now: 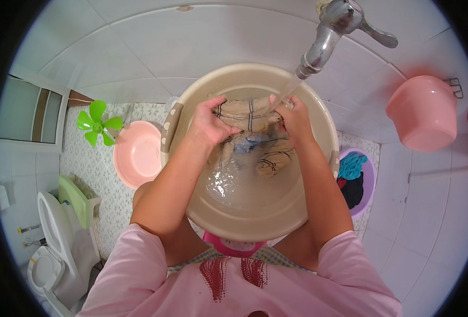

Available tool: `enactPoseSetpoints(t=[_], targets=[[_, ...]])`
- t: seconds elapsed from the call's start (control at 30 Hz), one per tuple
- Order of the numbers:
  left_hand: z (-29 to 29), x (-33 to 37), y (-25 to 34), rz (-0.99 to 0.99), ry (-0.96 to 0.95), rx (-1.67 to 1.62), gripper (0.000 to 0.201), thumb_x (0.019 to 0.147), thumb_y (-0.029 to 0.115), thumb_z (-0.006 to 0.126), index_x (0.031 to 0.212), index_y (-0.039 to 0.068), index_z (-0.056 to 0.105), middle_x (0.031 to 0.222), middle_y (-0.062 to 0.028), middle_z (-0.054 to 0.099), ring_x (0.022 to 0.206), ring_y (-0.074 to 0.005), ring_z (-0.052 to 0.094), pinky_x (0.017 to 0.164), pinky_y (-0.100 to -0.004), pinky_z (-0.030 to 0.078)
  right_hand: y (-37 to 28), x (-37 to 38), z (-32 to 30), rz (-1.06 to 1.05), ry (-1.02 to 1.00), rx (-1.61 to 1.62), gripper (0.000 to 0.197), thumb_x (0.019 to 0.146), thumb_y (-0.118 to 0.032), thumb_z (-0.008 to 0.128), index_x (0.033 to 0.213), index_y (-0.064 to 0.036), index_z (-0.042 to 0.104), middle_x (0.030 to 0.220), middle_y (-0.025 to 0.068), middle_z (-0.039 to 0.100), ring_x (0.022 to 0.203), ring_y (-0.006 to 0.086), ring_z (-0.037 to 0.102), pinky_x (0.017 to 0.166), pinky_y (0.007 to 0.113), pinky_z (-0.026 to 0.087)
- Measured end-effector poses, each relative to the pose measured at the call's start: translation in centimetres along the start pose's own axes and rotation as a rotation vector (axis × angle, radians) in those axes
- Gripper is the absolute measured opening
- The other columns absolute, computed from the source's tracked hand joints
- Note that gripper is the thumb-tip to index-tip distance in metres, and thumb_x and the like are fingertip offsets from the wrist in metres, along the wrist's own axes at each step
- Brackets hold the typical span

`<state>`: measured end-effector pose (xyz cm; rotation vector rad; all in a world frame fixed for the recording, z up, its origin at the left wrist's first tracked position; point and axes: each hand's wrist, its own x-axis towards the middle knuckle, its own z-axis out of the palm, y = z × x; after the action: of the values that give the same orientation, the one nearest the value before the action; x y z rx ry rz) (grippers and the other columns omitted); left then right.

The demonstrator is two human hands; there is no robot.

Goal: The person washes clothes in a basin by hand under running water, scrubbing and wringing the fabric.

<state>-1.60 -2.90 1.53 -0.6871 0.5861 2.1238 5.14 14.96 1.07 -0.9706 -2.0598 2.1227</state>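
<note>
A wet beige checked cloth garment (248, 113) with dark lines is stretched between my two hands over a large beige basin (244, 228). My left hand (213, 124) grips its left end, thumb beneath and fingers behind. At the other end, my right hand (294, 119) is closed on the bunched fabric. Water runs from a metal tap (323, 45) onto the cloth beside my right hand. Lower folds of the garment hang into cloudy water, where a bluish patch shows; I cannot tell what that is.
Left of the basin are a pink bowl (139, 153), a green fan blade (98, 124), a green stool (74, 201) and a toilet (59, 227). At right, a purple basin (370, 182) holds blue and dark cloths (354, 165). A pink bucket (424, 113) hangs on the wall.
</note>
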Motion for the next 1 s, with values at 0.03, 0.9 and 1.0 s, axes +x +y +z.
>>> enactPoseSetpoints(t=[0.03,0.9,1.0], targets=[[-0.1,0.2,-0.2,-0.002,-0.004,0.004,0.042,0.085,0.014,0.043,0.122,-0.003,0.035,0.128,-0.0210,0.039,0.122,-0.0367,0.035,0.101,-0.0561,0.024,0.0,0.0,-0.2,0.011,-0.066,0.057,0.035,0.078,-0.025,0.066,0.100,-0.0021,0.052,0.071,-0.0010,0.052,0.060,0.0061,0.048,0.053,0.022,0.038],[-7.2,6.8,-1.9,-0.247,-0.307,0.104,0.053,0.082,0.046,0.050,0.110,0.001,0.051,0.110,-0.0128,0.055,0.100,-0.0274,0.053,0.087,-0.0392,0.042,1.9,-4.7,6.5,-0.570,-0.097,-0.397,0.014,0.079,-0.016,0.056,0.080,-0.0035,0.050,0.068,0.0101,0.054,0.066,0.0186,0.054,0.060,0.032,0.041],[-0.8,3.3,-6.5,-0.279,-0.387,0.172,0.045,0.086,0.047,0.044,0.102,0.006,0.056,0.097,-0.0123,0.060,0.088,-0.0235,0.059,0.079,-0.0370,0.047,4.8,-1.7,4.5,-0.785,0.186,-0.835,0.025,0.083,-0.028,0.053,0.082,-0.0036,0.051,0.068,0.0155,0.055,0.063,0.0302,0.055,0.058,0.039,0.041]])
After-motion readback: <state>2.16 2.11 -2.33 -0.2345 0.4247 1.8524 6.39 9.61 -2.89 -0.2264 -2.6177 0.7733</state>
